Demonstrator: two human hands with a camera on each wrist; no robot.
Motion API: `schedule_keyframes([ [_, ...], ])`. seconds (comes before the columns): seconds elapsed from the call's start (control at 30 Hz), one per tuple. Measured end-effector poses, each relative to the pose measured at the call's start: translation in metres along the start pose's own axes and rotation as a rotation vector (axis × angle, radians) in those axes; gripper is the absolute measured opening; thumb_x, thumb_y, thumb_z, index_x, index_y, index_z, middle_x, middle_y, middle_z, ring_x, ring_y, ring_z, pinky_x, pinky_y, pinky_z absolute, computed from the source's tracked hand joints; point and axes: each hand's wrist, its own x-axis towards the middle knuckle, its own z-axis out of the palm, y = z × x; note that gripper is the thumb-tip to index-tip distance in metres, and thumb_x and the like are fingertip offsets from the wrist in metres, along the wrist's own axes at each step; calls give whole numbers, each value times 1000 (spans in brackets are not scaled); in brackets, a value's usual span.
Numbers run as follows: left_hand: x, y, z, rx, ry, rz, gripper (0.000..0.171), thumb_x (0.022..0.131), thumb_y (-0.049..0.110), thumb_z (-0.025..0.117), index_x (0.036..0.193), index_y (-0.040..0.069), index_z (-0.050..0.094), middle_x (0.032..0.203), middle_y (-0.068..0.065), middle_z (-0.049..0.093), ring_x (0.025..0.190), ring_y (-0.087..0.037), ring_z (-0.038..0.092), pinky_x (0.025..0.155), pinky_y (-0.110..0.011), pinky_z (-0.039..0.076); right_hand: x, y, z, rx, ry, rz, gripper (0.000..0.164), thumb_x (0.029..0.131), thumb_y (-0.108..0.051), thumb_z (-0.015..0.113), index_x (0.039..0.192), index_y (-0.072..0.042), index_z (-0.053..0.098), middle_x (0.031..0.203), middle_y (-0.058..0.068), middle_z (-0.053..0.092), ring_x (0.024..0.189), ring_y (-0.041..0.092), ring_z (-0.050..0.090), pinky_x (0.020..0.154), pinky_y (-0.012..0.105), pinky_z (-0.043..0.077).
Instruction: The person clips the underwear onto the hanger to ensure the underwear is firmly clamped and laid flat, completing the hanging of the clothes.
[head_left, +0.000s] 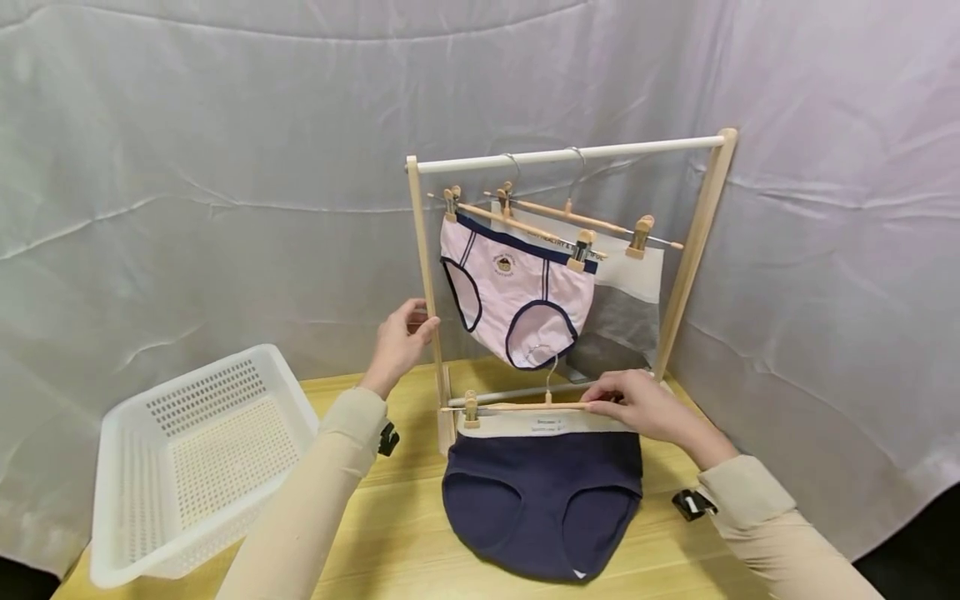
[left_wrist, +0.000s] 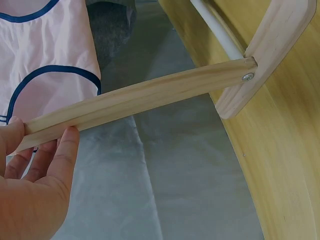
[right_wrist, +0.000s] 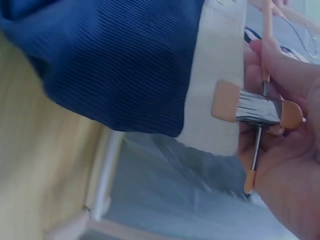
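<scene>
My right hand (head_left: 633, 404) grips the wooden clip hanger (head_left: 525, 407) near its right end. From its clips hang navy briefs (head_left: 540, 492) with a cream waistband, in front of the rack. In the right wrist view a clip (right_wrist: 250, 106) pinches that waistband beside the palm. My left hand (head_left: 401, 337) holds the left post (head_left: 426, 275) of the wooden garment rack, thumb on one side and fingers on the other. Pink briefs (head_left: 517, 287) with navy trim hang from the rack's white rail (head_left: 622, 150) on another clip hanger.
Behind the pink briefs, a grey and white garment (head_left: 626, 292) hangs on a further hanger. A white perforated basket (head_left: 112, 492) stands at the left of the wooden table (head_left: 405, 533). Grey curtain (head_left: 225, 167) closes off the back and right side.
</scene>
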Motion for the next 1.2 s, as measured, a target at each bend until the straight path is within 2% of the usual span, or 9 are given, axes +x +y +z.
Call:
schedule_keyframes([
  [0.27,0,-1,1,-12,3,-6,46,109,24,65,151,9,55,138,-21,69,121,-36,70,102,-47,61,-32,-16,-49,7,-60,22,8,102,-22,75,103,-23,82,98,-12,75,83,-3,62,70,24,51],
  [0.43,-1,-2,1,-16,-2,-7,46,109,23,64,152,10,54,138,-22,68,122,-37,70,102,-47,61,-53,-22,-75,8,-24,11,11,100,-16,76,102,-26,81,97,-14,75,81,-4,61,68,23,52],
  [0.6,-2,0,0,-9,-7,-8,45,110,24,64,152,10,54,139,-21,68,122,-37,70,103,-48,60,-70,-19,-95,-26,24,-16,19,97,-8,77,101,-26,80,95,-15,74,78,-5,58,64,22,49],
  [0.9,-2,-3,1,5,-12,-12,46,110,26,63,153,11,53,140,-21,67,124,-37,69,104,-49,60,-95,-19,-121,-171,91,72,22,97,-10,79,100,-31,80,94,-20,75,80,-7,59,66,20,48],
  [1.07,-3,-4,1,5,-17,-9,47,110,27,63,153,12,53,140,-21,67,124,-37,69,104,-49,60,-113,-26,-134,-279,137,138,16,97,-11,79,98,-27,79,87,-23,71,72,-7,48,60,20,40],
  [1.2,-2,-4,0,1,-16,-4,46,110,26,64,153,11,53,139,-21,68,123,-37,69,103,-49,60,-127,-26,-143,-342,171,188,8,97,-12,79,98,-21,80,84,-24,70,70,-8,47,59,19,38],
])
